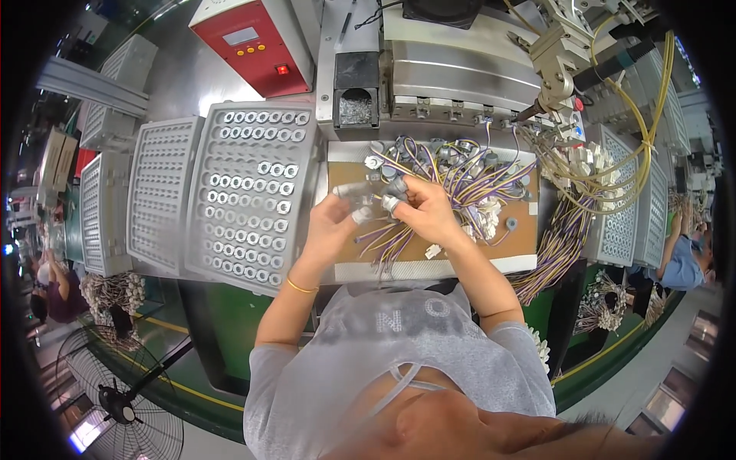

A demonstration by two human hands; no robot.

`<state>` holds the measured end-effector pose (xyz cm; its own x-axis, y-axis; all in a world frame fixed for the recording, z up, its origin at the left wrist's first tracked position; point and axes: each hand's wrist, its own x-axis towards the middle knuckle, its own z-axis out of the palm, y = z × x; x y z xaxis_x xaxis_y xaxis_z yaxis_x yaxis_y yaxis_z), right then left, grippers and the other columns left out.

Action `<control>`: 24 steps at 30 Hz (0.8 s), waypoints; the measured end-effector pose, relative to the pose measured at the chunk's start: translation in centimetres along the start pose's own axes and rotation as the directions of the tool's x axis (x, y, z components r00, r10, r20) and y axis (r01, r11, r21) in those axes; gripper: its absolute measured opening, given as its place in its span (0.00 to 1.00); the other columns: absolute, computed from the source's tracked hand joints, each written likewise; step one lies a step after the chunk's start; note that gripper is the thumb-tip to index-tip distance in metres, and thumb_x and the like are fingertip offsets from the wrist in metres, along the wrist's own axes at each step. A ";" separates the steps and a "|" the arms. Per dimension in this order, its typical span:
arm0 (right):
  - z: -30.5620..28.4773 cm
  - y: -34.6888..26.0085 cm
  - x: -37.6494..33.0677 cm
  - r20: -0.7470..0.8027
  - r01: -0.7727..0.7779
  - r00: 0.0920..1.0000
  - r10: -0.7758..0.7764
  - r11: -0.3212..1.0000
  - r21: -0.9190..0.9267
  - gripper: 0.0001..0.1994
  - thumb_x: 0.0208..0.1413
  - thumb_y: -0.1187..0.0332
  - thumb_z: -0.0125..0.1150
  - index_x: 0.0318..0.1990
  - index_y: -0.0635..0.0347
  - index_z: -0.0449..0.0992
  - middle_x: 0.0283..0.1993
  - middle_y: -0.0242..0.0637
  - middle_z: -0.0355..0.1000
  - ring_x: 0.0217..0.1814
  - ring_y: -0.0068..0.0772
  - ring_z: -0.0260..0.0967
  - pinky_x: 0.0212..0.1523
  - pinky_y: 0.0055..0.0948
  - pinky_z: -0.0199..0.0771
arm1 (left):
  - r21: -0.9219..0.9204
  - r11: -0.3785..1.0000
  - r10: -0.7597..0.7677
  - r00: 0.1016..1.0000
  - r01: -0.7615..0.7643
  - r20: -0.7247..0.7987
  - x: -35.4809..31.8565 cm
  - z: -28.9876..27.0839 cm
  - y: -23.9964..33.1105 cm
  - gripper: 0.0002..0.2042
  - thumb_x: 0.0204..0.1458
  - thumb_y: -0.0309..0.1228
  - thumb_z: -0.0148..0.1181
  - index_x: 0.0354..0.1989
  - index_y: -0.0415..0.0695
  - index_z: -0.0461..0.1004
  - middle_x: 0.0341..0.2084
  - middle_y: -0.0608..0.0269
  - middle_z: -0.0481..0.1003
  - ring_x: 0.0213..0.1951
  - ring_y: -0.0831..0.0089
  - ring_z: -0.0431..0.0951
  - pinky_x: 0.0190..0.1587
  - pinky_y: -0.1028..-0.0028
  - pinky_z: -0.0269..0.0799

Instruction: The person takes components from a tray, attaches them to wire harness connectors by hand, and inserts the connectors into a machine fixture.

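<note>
My left hand (331,222) is above the brown work mat, its thumb and forefinger in pale finger covers and a gap between their tips. A smeared greyish shape lies in that gap, too blurred to name. Close on its right, my right hand (429,211) pinches something small at its covered fingertips; the fingers mostly hide it. Beyond and beside my right hand lies a heap of purple and yellow wires (468,188) with small grey round parts and white connectors (487,215), spread over the brown mat (521,241).
To the left, a grey tray (201,192) holds rows of metal ring-shaped parts, beside a second tray (157,192). A red control box (257,50) stands behind them. Along the back runs a metal fixture (452,73). More wire bundles (563,245) hang at the right edge, below yellow tubing (648,138).
</note>
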<state>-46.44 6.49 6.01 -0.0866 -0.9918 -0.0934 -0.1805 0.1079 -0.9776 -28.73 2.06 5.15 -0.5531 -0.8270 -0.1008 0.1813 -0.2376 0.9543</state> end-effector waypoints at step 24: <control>0.0 -3.1 -0.7 0.057 0.039 0.997 -0.043 0.997 0.072 0.02 0.39 0.77 0.52 0.23 0.65 0.66 0.18 0.20 0.59 0.19 0.10 0.50 0.17 0.15 0.50 | -0.150 0.989 -0.022 0.993 0.005 -0.112 0.0 2.7 0.7 0.11 0.47 0.22 0.55 0.40 0.37 0.71 0.34 0.63 0.73 0.36 0.77 0.73 0.37 0.78 0.71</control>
<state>-45.83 6.85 9.08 -0.0232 -0.9978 -0.0613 -0.1124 0.0636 -0.9916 -30.77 3.30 6.58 -0.4621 -0.8736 -0.1528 0.2985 -0.3155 0.9008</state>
